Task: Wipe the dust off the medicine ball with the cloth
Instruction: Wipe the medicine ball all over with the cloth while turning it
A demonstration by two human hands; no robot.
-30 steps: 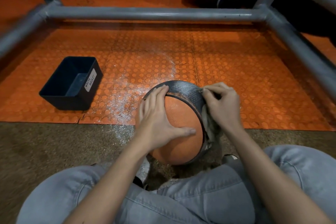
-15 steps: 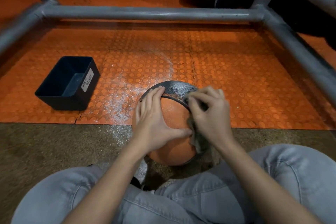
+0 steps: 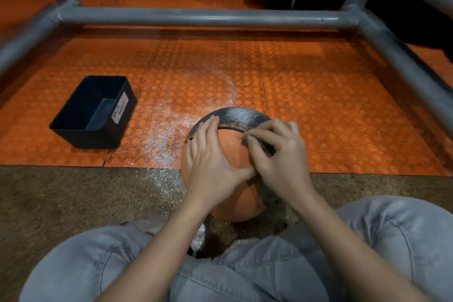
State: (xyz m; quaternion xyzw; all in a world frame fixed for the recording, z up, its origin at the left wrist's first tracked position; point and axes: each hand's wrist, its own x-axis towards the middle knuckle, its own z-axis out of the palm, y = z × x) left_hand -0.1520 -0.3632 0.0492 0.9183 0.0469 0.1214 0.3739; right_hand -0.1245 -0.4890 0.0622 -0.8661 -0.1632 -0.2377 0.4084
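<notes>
An orange medicine ball [image 3: 232, 147] with a dark textured band across its far side sits on the floor between my knees. My left hand [image 3: 210, 162] lies flat on the ball's left side, fingers straight, thumb stretched toward the right. My right hand [image 3: 279, 157] grips a grey cloth [image 3: 266, 195] and presses it against the ball's upper right. Most of the cloth is hidden under that hand; a corner hangs below the wrist.
A black bin [image 3: 94, 111] labelled "waste basket" stands at the left on the orange studded mat [image 3: 331, 110]. White dust [image 3: 161, 137] is scattered on the mat left of the ball. A grey metal pipe frame [image 3: 201, 17] crosses ahead and runs down both sides.
My right hand with the cloth has slid from the ball's right edge leftward over its top, toward my left hand. The left hand has stayed in place.
</notes>
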